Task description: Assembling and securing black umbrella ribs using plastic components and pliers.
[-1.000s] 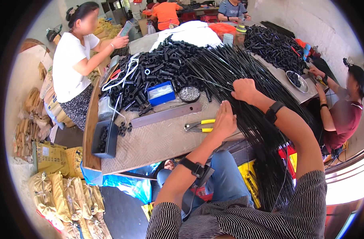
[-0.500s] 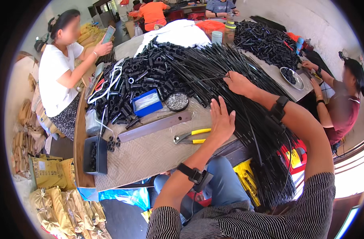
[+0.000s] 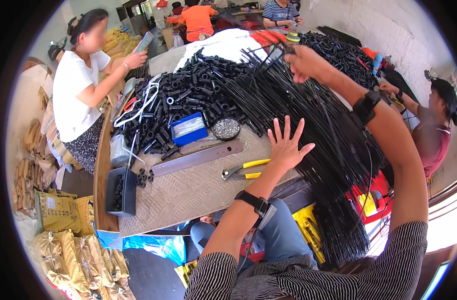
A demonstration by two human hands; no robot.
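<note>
My left hand (image 3: 289, 145) is open, fingers spread, palm down beside the near edge of a large bundle of thin black rods (image 3: 308, 120). Nothing is in it. My right hand (image 3: 308, 62) reaches over the far end of the bundle, its fingers curled in around dark rod ends and partly smeared by motion. How many rods it grips I cannot make out. Below my left hand lie end-cutting pliers with yellow handles (image 3: 244, 169). Left of the rods is a big heap of short black tubes (image 3: 191, 95).
A flat metal bar (image 3: 198, 158), a blue tray (image 3: 189, 129), a round dish of small metal bits (image 3: 226, 129) and a dark bin (image 3: 120, 192) stand on the table (image 3: 188, 200). A person with a phone (image 3: 83, 95) is at left, another person (image 3: 431, 130) at right.
My right hand has moved farther away, toward the far rod ends. My left hand has shifted slightly right, and its fingers have spread.
</note>
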